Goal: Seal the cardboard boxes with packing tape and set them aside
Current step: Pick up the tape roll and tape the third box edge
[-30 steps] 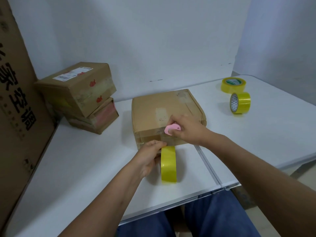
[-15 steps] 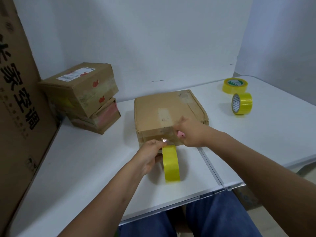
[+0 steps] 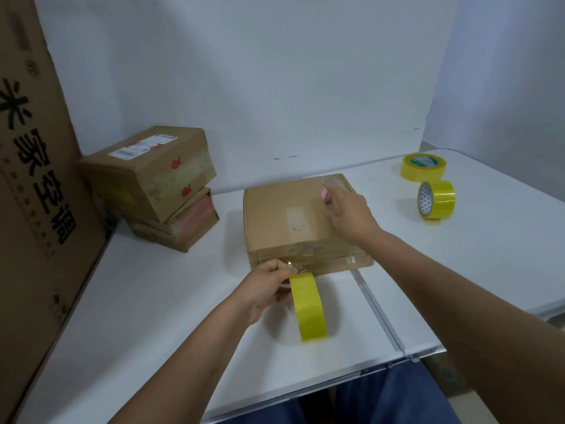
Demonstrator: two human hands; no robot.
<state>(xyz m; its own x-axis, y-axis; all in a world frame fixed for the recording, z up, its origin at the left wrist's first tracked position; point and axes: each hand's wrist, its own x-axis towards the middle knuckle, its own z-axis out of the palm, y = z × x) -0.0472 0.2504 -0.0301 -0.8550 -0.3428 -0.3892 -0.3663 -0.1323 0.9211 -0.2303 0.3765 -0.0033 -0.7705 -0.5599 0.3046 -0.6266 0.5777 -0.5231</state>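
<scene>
Cardboard box (image 3: 284, 218) under right hand (image 3: 348, 215), beyond left hand (image 3: 269, 286).

Matt brown cardboard box (image 3: 293, 215); glossy yellow plastic tape roll (image 3: 307, 307); smooth white counter (image 3: 153, 301) with a metal edge.

Around the flat brown cardboard box (image 3: 293, 215), bare white tabletop (image 3: 153, 301) lies open left and near-right, while two stacked brown cartons (image 3: 153, 185) block far-left and two yellow tape rolls (image 3: 435, 198) stand far-right.
</scene>
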